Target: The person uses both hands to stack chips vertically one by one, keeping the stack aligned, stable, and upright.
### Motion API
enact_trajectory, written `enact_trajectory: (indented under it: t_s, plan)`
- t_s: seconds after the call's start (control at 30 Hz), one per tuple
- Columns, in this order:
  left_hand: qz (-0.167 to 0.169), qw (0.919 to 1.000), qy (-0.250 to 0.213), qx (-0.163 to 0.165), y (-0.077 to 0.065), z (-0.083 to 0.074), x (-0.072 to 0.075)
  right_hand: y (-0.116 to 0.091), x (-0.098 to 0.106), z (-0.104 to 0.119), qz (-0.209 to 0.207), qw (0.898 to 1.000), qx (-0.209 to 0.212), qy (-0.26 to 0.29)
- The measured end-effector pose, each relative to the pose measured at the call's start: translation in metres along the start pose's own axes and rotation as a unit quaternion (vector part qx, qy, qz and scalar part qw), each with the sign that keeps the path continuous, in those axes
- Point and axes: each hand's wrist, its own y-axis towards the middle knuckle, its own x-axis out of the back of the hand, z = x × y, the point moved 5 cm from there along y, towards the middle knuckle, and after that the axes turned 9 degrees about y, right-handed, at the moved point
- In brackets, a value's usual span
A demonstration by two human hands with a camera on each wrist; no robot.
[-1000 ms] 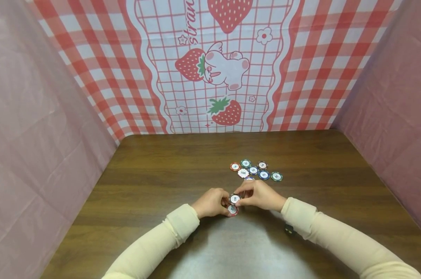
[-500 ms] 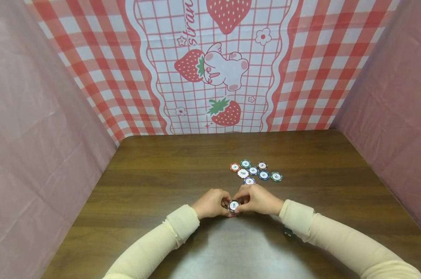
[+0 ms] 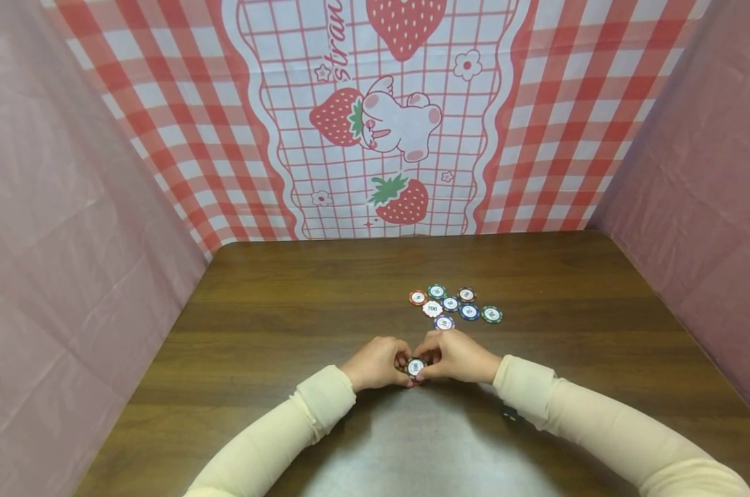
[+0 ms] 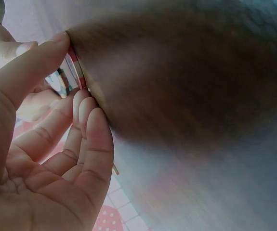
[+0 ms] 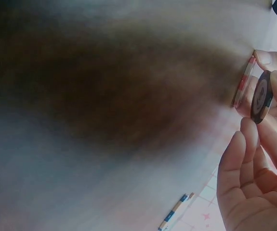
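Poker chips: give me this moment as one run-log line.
right hand: pinches dark chip | left hand: holds red chip | dark chip: above red chip, apart | other chips: on table beyond hands

A cloth-walled booth: wooden table (image 3: 275, 297), pink side drapes (image 3: 70, 228), strawberry-print cloth (image 3: 387, 124) behind

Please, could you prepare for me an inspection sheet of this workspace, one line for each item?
Surface: brown wood-grain table, light reflecting on its near part.
Job's things: black-edged flat round chip, held slightly apart from a red-and-white-edged flat round chip; eight loose round chips with mixed-colour edges lie beyond the hands.
Clutter: nothing seen.
Grippers: left hand holds the red-and-white-edged chip; right hand pinches the black-edged one.
Cables: nothing seen.
Surroundings: red-and-white checked strawberry-print sheet behind; pale pink sheets at both sides.
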Motion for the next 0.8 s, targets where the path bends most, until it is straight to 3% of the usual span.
enact_trajectory:
  t_s: [0.37, 0.8]
  plan:
    - [-0.005, 0.9999, -0.012, 0.0, -0.0007, 0.0008, -0.0005, 0.0007, -0.0032, 0.0032, 0.007, 0.999, -0.011, -0.049]
    - [-0.005, 1.0, -0.008, -0.003, -0.0001, 0.0004, -0.0005, 0.0005, -0.0041, 0.0038, 0.032, 0.997, -0.041, -0.061]
